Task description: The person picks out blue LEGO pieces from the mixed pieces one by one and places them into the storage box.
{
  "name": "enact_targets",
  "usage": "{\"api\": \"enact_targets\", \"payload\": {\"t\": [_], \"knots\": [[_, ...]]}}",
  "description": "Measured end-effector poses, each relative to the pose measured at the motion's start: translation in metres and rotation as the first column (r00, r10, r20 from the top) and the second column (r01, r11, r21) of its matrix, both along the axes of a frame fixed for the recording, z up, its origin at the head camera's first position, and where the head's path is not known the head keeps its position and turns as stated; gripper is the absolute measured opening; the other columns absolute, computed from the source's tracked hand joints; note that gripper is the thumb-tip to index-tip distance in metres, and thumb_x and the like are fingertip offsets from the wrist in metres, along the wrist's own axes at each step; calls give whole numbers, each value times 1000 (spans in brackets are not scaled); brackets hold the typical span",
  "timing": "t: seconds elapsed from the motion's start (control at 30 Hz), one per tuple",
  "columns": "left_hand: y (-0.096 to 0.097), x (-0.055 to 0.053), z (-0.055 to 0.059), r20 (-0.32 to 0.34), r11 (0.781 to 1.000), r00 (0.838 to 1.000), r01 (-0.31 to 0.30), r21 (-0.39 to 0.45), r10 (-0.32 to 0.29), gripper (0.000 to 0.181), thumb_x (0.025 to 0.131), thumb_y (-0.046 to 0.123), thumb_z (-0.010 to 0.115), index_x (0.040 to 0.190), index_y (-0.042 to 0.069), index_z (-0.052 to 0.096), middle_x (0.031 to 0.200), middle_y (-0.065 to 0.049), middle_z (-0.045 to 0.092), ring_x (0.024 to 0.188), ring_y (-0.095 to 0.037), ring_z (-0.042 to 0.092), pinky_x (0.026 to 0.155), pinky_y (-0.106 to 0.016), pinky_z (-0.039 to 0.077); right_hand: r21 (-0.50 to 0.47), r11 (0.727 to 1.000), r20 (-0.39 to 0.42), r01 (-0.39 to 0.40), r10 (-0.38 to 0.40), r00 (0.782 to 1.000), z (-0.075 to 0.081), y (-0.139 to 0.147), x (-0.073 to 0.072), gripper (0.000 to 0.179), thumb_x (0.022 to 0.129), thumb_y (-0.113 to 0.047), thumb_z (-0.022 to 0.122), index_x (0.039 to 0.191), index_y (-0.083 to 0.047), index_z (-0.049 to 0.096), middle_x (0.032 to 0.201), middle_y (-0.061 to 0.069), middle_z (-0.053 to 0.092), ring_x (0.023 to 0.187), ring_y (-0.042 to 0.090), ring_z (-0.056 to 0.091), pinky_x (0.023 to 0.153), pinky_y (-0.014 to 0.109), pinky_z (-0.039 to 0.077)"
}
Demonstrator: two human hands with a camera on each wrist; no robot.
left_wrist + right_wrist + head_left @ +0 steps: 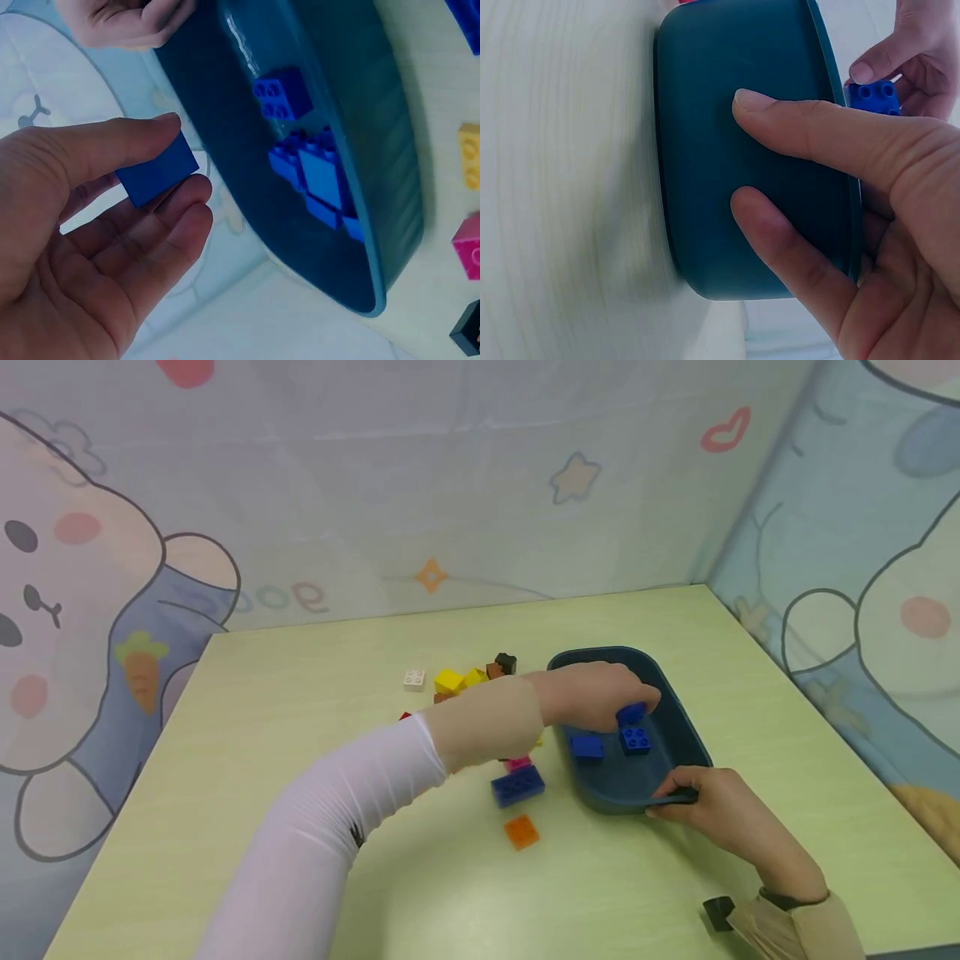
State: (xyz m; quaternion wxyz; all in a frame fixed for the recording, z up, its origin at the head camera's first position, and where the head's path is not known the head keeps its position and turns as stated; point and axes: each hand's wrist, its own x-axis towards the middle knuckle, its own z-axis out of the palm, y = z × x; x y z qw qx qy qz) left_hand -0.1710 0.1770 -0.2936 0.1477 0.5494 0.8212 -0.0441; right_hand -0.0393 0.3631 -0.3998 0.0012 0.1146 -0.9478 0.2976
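My left hand (596,696) pinches a blue toy brick (159,171) between thumb and fingers, above the dark teal tray (681,739). Inside the tray lie several other blue bricks, among them a studded one (635,740) and one to its left (587,747). At the tray's near right corner my right hand (708,797) grips the rim. In the right wrist view its thumb (795,126) and a finger press the tray's outer wall, while the fingers behind the rim are partly hidden.
Left of the tray lie a dark blue brick (517,786), an orange brick (522,832) and a pink brick (517,763). Farther back are yellow bricks (449,682), a white brick (414,680) and a black one (506,662). My left forearm covers part of this group.
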Motion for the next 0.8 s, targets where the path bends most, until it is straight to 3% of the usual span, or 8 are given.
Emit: {"api": "enact_targets", "payload": {"t": [0.23,0.47,0.57,0.67,0.8], "knots": [[0,2,-21,27,999,999,40,8,-40,38,100,9,60,138,18,56,127,5,60,101,-9,52,89,-19,45,0,1000,-23,0,0,1000,-3,0,1,13,80,-20,86,84,-22,73,84,-11,68,76,4,60,65,27,50],[9,8,-42,93,996,995,28,-82,-21,43,100,5,57,140,21,55,110,5,60,84,-14,51,68,-21,45,-7,1000,-43,-9,9,999,-3,0,1,14,80,-19,86,84,-22,73,85,-11,68,75,3,60,65,27,50],[13,9,-49,103,992,995,19,-126,-6,43,101,6,56,140,23,55,104,4,60,83,-13,52,66,-20,45,-5,1000,-56,-13,12,998,-2,0,0,15,79,-19,86,84,-22,73,85,-11,68,75,3,61,65,27,50],[15,8,-55,103,987,995,19,-162,-2,41,101,9,58,139,24,56,104,4,60,86,-12,54,70,-19,47,-2,1000,-64,-11,11,998,-2,0,0,15,79,-19,87,83,-23,73,85,-11,68,76,3,61,65,27,50],[16,4,-61,106,982,994,25,-187,-5,41,101,10,60,139,24,58,117,7,62,96,-11,55,84,-19,49,-6,1000,-68,-12,12,998,-3,0,1,16,79,-19,87,83,-23,73,84,-12,69,75,3,60,65,27,50]]}}
